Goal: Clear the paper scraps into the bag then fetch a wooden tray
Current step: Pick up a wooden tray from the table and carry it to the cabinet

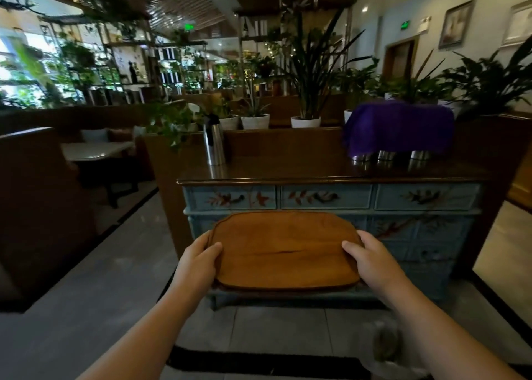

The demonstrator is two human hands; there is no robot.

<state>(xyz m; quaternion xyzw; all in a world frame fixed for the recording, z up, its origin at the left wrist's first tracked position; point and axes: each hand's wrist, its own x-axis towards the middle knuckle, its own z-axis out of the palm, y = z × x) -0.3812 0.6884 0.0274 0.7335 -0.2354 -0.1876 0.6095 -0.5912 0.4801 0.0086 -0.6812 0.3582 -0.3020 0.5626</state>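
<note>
two hands carry the wooden tray (285, 250) in front of the body, level and face up, held clear of the painted blue sideboard (328, 197) just beyond it. left hand (198, 260) is clamped on the tray's left short edge, thumb lying on the top surface and fingers wrapped underneath; right hand (374, 260) mirrors this on the right edge. judgement: the two-sided hold at opposite ends keeps a broad, flat board balanced and stops it tipping while walking — a sensible carry for an empty tray. the tray bears nothing; a dark grain line or crack runs across its middle, and which of the two cannot be settled from this view. on the sideboard's dark top stand a steel thermos jug (213, 143) at the left and a purple cloth (398, 126) draped over several metal vessels at the right — only their shiny bases show, so their kind is unknown. fingers under the tray are hidden. no paper scraps and no bag appear anywhere in view, so that part of the task cannot be verified here; the fetch appears to be in hand. a blurred pale shape near the floor at lower right cannot be identified.
</note>
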